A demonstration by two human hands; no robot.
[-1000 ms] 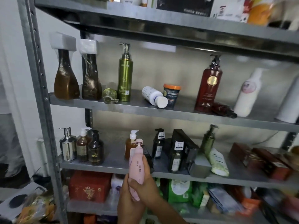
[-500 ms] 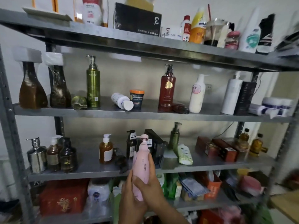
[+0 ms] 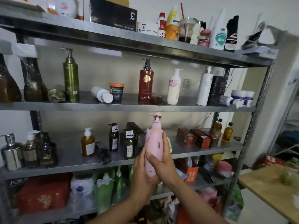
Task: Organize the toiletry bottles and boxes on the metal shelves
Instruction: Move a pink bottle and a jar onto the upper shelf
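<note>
You face the metal shelves [image 3: 129,107], crowded on every tier in view. Near you, in front of the middle of the third shelf down, the pink pump bottle [image 3: 155,143] stands upright in both your hands, clear of the shelf. Your left hand [image 3: 142,173] cups its base and left side, fingers curled round it. Your right hand [image 3: 165,164] wraps its right side, fingers pointing up, thumb laid across the front.
</note>
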